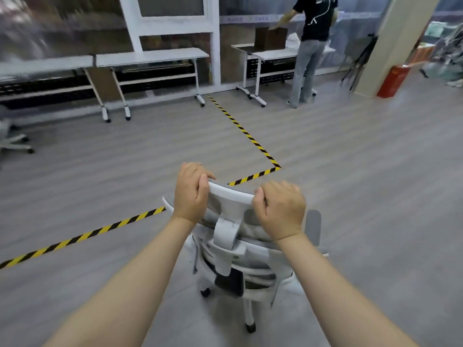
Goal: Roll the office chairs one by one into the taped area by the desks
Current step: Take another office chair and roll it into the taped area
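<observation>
Both hands grip the headrest of a white chair, the left hand curled over its left end and the right hand over its right. The chair stands on the grey floor at the near edge of the taped area, its back covering part of the yellow-and-black tape. White desks line the glass wall beyond. Another person stands at a far desk, and a second chair's base shows at far left.

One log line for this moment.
left hand: gripping headrest | right hand: gripping headrest | chair: at tape line
</observation>
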The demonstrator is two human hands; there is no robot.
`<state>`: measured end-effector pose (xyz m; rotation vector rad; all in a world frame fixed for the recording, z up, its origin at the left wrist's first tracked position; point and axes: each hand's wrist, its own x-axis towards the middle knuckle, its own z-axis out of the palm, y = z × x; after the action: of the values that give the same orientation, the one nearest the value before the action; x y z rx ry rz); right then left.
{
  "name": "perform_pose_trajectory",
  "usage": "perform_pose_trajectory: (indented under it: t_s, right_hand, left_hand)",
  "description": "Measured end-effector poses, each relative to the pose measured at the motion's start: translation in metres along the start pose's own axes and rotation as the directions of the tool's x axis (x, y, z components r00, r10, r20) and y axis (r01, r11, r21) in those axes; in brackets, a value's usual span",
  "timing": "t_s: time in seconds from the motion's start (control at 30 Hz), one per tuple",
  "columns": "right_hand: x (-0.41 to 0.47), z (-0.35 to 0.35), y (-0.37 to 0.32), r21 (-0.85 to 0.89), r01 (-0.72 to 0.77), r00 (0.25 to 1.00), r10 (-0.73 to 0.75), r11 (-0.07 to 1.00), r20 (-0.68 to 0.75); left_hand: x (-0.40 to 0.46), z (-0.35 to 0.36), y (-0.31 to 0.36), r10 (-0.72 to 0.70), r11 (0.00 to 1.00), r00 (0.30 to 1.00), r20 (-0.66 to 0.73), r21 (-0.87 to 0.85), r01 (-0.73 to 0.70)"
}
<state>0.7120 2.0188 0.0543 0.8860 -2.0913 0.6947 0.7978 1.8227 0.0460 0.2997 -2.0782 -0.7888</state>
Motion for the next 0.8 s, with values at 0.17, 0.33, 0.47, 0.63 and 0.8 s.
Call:
perform_pose_trajectory:
  t_s: [0.17,0.33,0.47,0.63,0.8]
  right_hand:
    - [0.076,0.102,-0.008,0.112,0.056,0.996,-0.063,0.992,0.059]
    - [0.149,0.207,-0.021,0.2,0.124,0.984,-0.147,0.972,0.102]
    - [0.205,0.294,-0.038,0.244,0.14,0.979,-0.171,0.96,0.112]
    - [0.277,0.401,-0.066,0.289,0.187,0.964,-0.232,0.939,0.13]
    - [0.344,0.514,-0.1,0.337,0.125,0.972,-0.184,0.933,0.148]
  left_hand:
    - [0.068,0.006,-0.074,-0.061,0.995,0.988,-0.142,0.071,0.072]
    - [0.141,0.005,-0.157,-0.061,0.983,0.97,-0.236,0.155,0.099]
    - [0.199,0.005,-0.222,-0.044,0.979,0.948,-0.314,0.176,0.104]
    - [0.27,-0.007,-0.311,-0.154,0.951,0.944,-0.292,0.216,0.222]
    - [0.351,-0.029,-0.397,-0.201,0.908,0.95,-0.24,0.317,0.272]
